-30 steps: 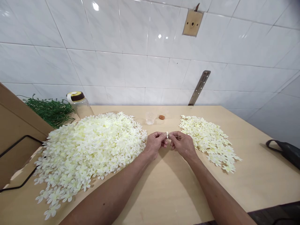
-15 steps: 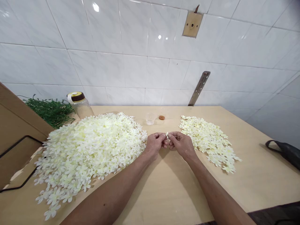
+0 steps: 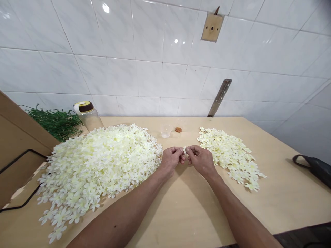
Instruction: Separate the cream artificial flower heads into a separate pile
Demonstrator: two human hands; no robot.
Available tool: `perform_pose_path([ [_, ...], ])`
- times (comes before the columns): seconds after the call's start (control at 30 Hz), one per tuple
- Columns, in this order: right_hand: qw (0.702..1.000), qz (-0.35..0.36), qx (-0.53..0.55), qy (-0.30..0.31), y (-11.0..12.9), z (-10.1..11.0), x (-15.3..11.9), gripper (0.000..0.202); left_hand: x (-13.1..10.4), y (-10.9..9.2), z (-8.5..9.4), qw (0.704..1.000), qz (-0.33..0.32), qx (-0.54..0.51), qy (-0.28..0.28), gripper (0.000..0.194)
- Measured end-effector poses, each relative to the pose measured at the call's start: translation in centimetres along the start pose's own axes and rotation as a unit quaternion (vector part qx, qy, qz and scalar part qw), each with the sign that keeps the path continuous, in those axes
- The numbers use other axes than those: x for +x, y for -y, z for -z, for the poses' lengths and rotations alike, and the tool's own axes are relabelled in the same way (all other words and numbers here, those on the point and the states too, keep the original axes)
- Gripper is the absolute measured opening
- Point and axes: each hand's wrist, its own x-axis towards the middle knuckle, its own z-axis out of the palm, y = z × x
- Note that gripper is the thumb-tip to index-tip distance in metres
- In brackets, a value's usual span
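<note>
My left hand (image 3: 171,158) and my right hand (image 3: 199,157) meet above the middle of the table (image 3: 186,206). Between their pinched fingertips is a small white flower (image 3: 184,150), held from both sides and partly covered by the fingers. A large heap of white flowers (image 3: 103,162) lies to the left, close beside my left hand. The smaller spread of white flowers (image 3: 230,155) is just right of my right hand. Behind my hands stand a small clear cup (image 3: 166,131) and a reddish-brown oval piece (image 3: 178,130).
A clear bottle with a brown and yellow lid (image 3: 89,115) stands at the back left by green artificial foliage (image 3: 55,122). A cardboard box (image 3: 23,148) and black wire frame are at the left edge. A black pouch (image 3: 317,168) lies far right. A metal strip (image 3: 219,98) leans against the wall.
Both hands have barely moved; the fingertips and the small flower between them have shifted very slightly.
</note>
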Motion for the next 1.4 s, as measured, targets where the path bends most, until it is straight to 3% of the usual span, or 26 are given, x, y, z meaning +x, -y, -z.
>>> perform_pose_path([
  [0.23, 0.998, 0.051, -0.04, -0.01, -0.1, -0.1, -0.2, 0.028, -0.1, -0.1, -0.1, 1.0, 0.0, -0.001, -0.004, 0.017],
  [0.47, 0.999, 0.002, -0.039, -0.009, 0.5, -0.3, -0.3, 0.023, -0.1, -0.4, -0.1, 1.0, 0.016, -0.023, 0.003, 0.015],
  [0.83, 0.999, 0.01, -0.038, -0.009, 0.4, -0.3, -0.2, 0.027, -0.1, -0.2, -0.2, 1.0, 0.005, 0.022, -0.011, 0.012],
  [1.03, 0.991, -0.038, 0.125, 0.024, -0.3, 0.1, 0.3, 0.037, 0.2, 0.1, 0.0, 1.0, 0.003, 0.006, -0.009, 0.016],
  [1.2, 0.944, -0.094, 0.31, 0.068, -0.1, 0.6, 0.6, 0.037, 0.1, -0.1, 0.0, 1.0, -0.004, -0.006, -0.007, 0.017],
  [1.4, 0.891, -0.122, 0.422, 0.118, 1.1, 2.0, 0.5, 0.034, 0.1, 0.0, 0.1, 1.0, -0.002, 0.001, -0.013, 0.014],
])
